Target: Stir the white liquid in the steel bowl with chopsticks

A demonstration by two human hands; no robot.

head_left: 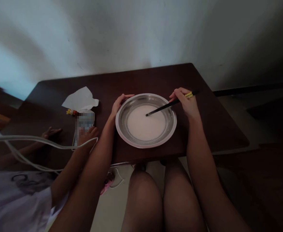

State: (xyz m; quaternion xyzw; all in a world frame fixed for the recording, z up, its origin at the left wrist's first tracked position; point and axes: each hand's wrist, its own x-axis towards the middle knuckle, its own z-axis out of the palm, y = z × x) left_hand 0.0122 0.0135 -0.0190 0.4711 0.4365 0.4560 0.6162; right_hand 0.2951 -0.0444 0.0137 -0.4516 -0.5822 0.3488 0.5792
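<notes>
A wide metal bowl (122, 132) rests close to the near edge of the dark table. Pale, milky liquid (143, 127) covers its bottom. My left hand (119, 103) grips the bowl's left rim, with the fingers along the outer edge. Black chopsticks (164, 106) with gold bands near the top are pinched in my right hand (185, 101), above the bowl's right rim. They slant down to the left, and their tips touch the liquid near its middle.
The dark table (211, 122) stands against a pale wall (136, 38). On the left, another person's hand (89, 135) touches a phone (84, 124), beside white paper (82, 99) and a small yellow-and-red figure (71, 112). White cables (47, 141) cross the left side.
</notes>
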